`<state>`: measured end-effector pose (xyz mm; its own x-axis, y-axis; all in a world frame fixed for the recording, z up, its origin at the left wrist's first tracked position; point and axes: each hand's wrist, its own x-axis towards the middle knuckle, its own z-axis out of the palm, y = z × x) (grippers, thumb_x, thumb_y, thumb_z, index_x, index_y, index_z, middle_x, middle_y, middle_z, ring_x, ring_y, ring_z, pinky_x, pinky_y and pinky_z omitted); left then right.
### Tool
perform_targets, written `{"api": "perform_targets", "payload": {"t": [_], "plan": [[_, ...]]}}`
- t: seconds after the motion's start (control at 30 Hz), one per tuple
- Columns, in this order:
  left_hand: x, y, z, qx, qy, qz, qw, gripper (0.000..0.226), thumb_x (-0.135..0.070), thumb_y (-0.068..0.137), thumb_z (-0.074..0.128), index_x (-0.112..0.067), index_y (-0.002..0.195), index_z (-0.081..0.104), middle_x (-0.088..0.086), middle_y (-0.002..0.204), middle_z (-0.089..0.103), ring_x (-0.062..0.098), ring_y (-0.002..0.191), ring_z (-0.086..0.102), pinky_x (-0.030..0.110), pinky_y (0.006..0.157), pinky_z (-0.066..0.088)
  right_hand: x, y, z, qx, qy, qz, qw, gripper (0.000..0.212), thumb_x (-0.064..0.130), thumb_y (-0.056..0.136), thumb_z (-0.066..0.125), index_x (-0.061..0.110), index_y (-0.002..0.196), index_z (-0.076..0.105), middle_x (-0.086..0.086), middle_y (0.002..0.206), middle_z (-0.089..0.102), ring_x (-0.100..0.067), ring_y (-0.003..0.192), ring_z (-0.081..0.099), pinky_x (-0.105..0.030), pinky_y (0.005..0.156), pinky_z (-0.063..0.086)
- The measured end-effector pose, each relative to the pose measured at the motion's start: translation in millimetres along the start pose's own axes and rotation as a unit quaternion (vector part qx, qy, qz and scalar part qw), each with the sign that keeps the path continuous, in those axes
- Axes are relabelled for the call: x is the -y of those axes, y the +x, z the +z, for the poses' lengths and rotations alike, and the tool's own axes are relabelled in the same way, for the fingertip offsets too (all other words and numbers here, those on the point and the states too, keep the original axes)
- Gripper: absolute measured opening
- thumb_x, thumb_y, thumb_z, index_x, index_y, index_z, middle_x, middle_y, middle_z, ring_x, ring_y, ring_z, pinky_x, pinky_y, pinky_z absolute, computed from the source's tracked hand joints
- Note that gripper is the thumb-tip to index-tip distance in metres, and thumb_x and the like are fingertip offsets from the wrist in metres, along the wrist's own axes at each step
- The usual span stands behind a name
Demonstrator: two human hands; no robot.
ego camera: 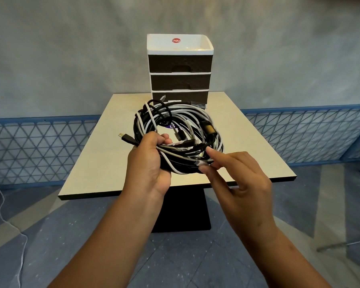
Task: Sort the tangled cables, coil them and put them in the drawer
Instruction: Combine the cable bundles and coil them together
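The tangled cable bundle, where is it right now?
In the head view, the cable bundle is centre frame, gripped by the left hand above the table, before the drawer unit.

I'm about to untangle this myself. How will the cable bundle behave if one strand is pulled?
The cable bundle is probably floppy: its loops sag around the left hand gripping it. Black and white strands cross, so a pulled one will likely snag and drag others. The loose plugs may catch; the right hand is picking at a strand.
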<state>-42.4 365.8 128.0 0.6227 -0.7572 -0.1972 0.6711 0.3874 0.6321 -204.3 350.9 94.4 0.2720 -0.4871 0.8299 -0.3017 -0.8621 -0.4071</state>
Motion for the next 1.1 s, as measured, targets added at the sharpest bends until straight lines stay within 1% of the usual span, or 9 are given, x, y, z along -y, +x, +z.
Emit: {"api": "perform_targets", "payload": {"t": [0.2,0.3,0.4,0.5,0.57,0.7,0.8,0.97,1.1], "plan": [[3,-3,0,-0.003,0.016,-0.001,1.0,0.016,0.005,0.083,0.044,-0.005,0.075,0.053,0.005,0.066,0.056,0.009,0.05,0.053,0.025,0.058,0.052,6,5,-8,0.036,0.031,0.061,0.997,0.015,0.023,0.086,0.073,0.016,0.099,0.077,0.001,0.093,0.065,-0.014,0.089,0.063,-0.033,0.069,0.055],[1,-4,2,-0.005,0.004,-0.018,1.0,0.016,0.004,0.083,0.044,-0.006,0.075,0.053,0.004,0.065,0.056,0.009,0.05,0.052,0.029,0.067,0.051,5,5,-12,0.063,0.022,0.011,0.998,0.014,0.022,0.088,0.072,0.014,0.098,0.078,0.0,0.093,0.065,-0.017,0.089,0.062,-0.031,0.071,0.053],[1,-5,3,-0.016,-0.008,-0.033,0.999,0.018,0.004,0.084,0.043,-0.007,0.072,0.051,0.004,0.063,0.055,0.01,0.048,0.053,0.029,0.068,0.054,0,3,-12,0.069,-0.012,-0.042,0.997,0.015,0.022,0.09,0.069,0.013,0.097,0.078,-0.003,0.095,0.065,-0.021,0.089,0.06,-0.034,0.072,0.049],[1,-2,3,-0.013,-0.021,-0.054,0.998,0.019,0.003,0.084,0.041,-0.007,0.071,0.05,0.003,0.061,0.054,0.02,0.066,0.054,0.043,0.091,0.052,-4,-2,-7,0.053,-0.071,-0.079,0.993,0.014,0.02,0.091,0.069,0.01,0.097,0.078,-0.006,0.094,0.068,-0.024,0.087,0.06,-0.04,0.07,0.048],[1,-1,3,-0.01,-0.019,-0.059,0.998,0.018,0.003,0.083,0.041,-0.008,0.071,0.049,0.003,0.059,0.053,0.024,0.074,0.052,0.05,0.096,0.048,-4,-6,-3,0.038,-0.08,-0.081,0.993,0.013,0.018,0.092,0.07,0.008,0.097,0.077,-0.006,0.094,0.07,-0.024,0.086,0.061,-0.04,0.07,0.048],[1,-4,5,-0.018,-0.02,-0.054,0.998,0.017,0.003,0.082,0.041,-0.007,0.071,0.049,0.003,0.057,0.054,0.025,0.073,0.053,0.053,0.097,0.048,-1,-7,-1,0.02,-0.058,-0.054,0.997,0.014,0.021,0.089,0.072,0.009,0.095,0.074,-0.002,0.091,0.072,-0.019,0.085,0.063,-0.037,0.072,0.048],[1,-6,5,-0.025,-0.022,-0.043,0.999,0.019,0.004,0.083,0.042,-0.008,0.07,0.049,0.003,0.056,0.054,0.02,0.063,0.053,0.051,0.095,0.05,-2,-5,-2,0.024,-0.062,-0.061,0.996,0.013,0.021,0.089,0.072,0.01,0.092,0.077,-0.002,0.09,0.072,-0.021,0.083,0.062,-0.038,0.07,0.046],[2,-9,8,-0.039,-0.04,-0.013,0.998,0.019,0.005,0.084,0.043,-0.007,0.072,0.051,0.003,0.059,0.054,0.017,0.059,0.054,0.044,0.085,0.053,-3,-8,4,0.005,-0.082,-0.074,0.994,0.012,0.017,0.091,0.072,0.008,0.097,0.077,-0.006,0.091,0.072,-0.026,0.083,0.061,-0.043,0.068,0.046],[5,-11,10,-0.04,-0.038,0.018,0.998,0.017,0.006,0.084,0.043,-0.007,0.076,0.052,0.003,0.06,0.054,0.012,0.052,0.055,0.034,0.07,0.054,-1,-5,7,-0.004,-0.087,-0.065,0.994,0.012,0.015,0.091,0.071,0.006,0.096,0.077,-0.009,0.089,0.069,-0.028,0.083,0.06,-0.043,0.069,0.047]]}}
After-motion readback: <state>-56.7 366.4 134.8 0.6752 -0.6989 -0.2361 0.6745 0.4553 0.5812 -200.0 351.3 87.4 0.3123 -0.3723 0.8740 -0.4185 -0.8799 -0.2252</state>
